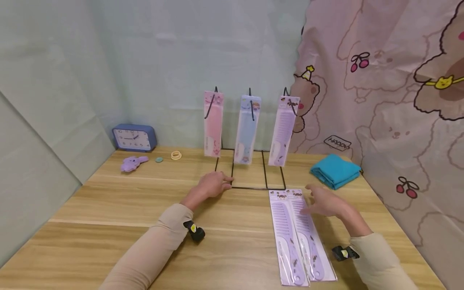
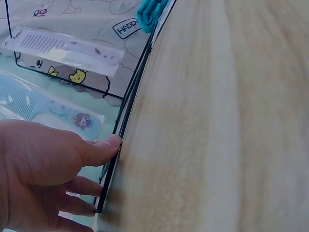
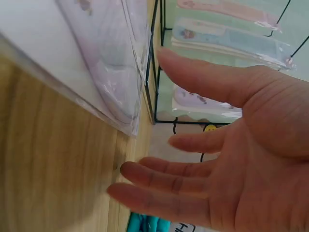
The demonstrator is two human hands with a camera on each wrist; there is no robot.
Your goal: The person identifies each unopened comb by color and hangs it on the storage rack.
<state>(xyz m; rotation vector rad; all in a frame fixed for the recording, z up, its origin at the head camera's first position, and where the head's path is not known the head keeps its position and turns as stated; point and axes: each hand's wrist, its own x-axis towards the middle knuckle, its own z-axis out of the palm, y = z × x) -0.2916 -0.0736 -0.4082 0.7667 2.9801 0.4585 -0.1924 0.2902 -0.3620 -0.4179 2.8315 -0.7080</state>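
A black wire rack (image 1: pixel 250 187) stands at the back of the wooden table (image 1: pixel 232 241). From its hooks hang a pink comb pack (image 1: pixel 213 123), a blue comb pack (image 1: pixel 247 129) and a purple comb pack (image 1: pixel 283 131). My left hand (image 1: pixel 214 184) rests on the table at the rack's front left corner. In the left wrist view its thumb (image 2: pixel 104 145) touches the base wire (image 2: pixel 130 106). Two purple comb packs (image 1: pixel 286 233) lie flat side by side on the table. My right hand (image 1: pixel 322 201) hovers over their top end, fingers spread (image 3: pixel 193 142), holding nothing.
A blue clock (image 1: pixel 134 137), a purple plush (image 1: pixel 133 163), a small teal disc (image 1: pixel 158 159) and a yellow ring (image 1: pixel 176 155) sit at the back left. A folded teal cloth (image 1: pixel 335 170) lies at the right, beside a pink bear-print curtain (image 1: pixel 398 100).
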